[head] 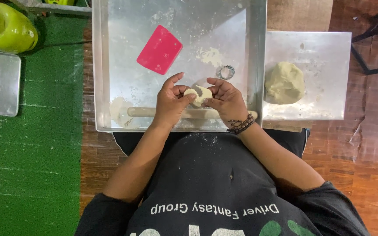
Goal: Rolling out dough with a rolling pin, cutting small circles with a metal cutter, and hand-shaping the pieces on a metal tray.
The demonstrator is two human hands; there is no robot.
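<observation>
Dough piece (199, 95), small pale flattened disc, pinched between both hands above the near part of a large metal tray (103, 65). Left hand (171, 101) fingers curled onto its left edge, thumb on top; right hand (225, 98) fingers closed on its right edge, beaded bracelet (240, 125) at the wrist. Wooden rolling pin (138, 112) lies across the tray under the hands. Fluted round cutter (225, 72) just beyond the right hand, pink scraper (159, 49) farther back left. Big dough lump (284, 83) sits on a smaller steel tray (329, 48) to the right. Green mat (31, 144) on the left.
</observation>
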